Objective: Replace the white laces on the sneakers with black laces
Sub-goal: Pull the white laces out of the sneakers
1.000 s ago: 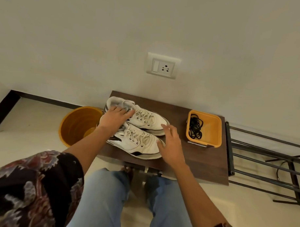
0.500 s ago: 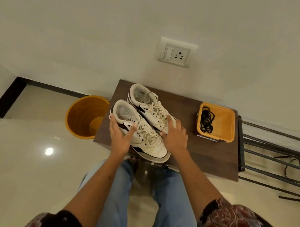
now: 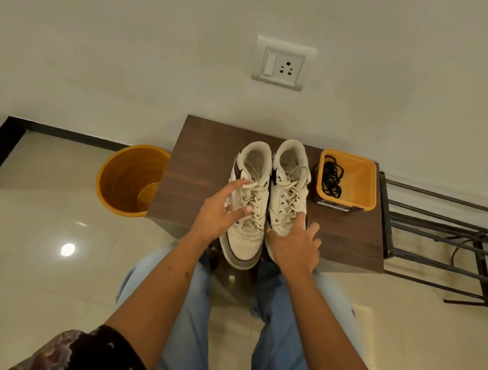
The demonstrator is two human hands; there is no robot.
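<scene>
On the dark wooden table (image 3: 199, 169) we saw both sneakers (image 3: 267, 196) side by side, toes toward us, white laces (image 3: 253, 196) still threaded. Our left hand (image 3: 218, 211) hovered spread-fingered over the left shoe; our right hand (image 3: 293, 244) rested loosely open on the other's toe. Black laces (image 3: 331, 178) lay in the orange tray (image 3: 367, 186) just beside.
</scene>
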